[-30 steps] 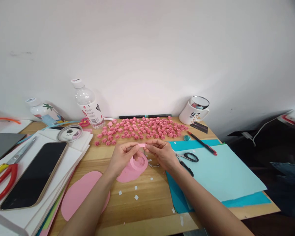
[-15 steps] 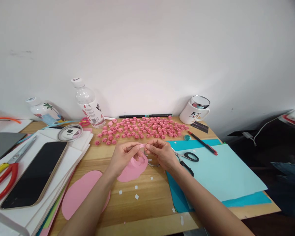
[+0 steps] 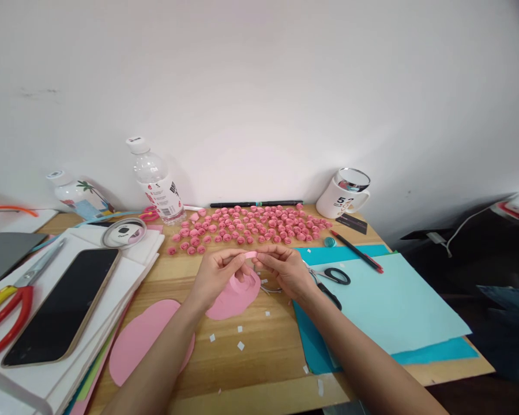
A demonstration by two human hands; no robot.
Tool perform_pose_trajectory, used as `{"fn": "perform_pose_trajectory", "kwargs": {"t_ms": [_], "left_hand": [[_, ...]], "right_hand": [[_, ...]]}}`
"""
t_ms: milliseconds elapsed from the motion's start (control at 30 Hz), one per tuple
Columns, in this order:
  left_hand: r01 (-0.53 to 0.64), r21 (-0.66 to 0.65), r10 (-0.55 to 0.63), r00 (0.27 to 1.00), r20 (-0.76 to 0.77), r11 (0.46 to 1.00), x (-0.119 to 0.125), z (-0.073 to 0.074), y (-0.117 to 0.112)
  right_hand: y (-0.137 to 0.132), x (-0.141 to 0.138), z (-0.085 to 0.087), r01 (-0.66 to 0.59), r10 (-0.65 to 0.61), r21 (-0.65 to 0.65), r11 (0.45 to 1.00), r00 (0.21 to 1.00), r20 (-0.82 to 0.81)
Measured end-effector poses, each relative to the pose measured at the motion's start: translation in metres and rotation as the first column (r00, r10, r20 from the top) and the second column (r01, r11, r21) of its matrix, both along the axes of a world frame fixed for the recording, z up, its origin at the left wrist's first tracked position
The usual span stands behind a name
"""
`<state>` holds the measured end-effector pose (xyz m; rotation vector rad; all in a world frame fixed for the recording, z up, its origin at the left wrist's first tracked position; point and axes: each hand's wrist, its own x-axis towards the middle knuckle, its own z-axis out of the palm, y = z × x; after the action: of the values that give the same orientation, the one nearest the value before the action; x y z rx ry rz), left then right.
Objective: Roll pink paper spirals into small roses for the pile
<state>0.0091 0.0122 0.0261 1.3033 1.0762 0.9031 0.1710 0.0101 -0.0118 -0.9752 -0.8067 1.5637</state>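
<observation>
Between both hands runs a narrow pink paper strip (image 3: 251,255), pinched at its left by my left hand (image 3: 219,271) and at its right by my right hand (image 3: 285,266). The strip seems to lead down into a pink paper spiral (image 3: 233,302) hanging or lying just below my fingers; whether they join is partly hidden. Just beyond my hands, many small rolled pink paper roses (image 3: 251,225) are spread over the wooden table (image 3: 259,369). Partly under my left forearm lies a pink paper round (image 3: 142,340). Black-handled scissors (image 3: 335,278) rest beside my right wrist.
Blue paper sheets (image 3: 389,305) cover the right side. A phone (image 3: 64,305) and red-and-yellow scissors (image 3: 21,288) lie on stacked paper at left. A water bottle (image 3: 158,184), a white mug (image 3: 343,193) and a black pen (image 3: 255,204) line the wall. White scraps (image 3: 240,346) dot the wood.
My fingers have shifted very slightly along the pink strip, and a little more of it shows between them. All else looks the same.
</observation>
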Motion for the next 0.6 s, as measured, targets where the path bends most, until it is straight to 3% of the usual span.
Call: {"fn": "perform_pose_trajectory", "kwargs": {"t_ms": [600], "left_hand": [[0.019,0.001,-0.019,1.000,-0.013,1.000,0.0005,0.0019,-0.0011]], "right_hand": [[-0.0004,0.0002,-0.0003,0.018,-0.024,0.073,0.997,0.997,0.070]]}}
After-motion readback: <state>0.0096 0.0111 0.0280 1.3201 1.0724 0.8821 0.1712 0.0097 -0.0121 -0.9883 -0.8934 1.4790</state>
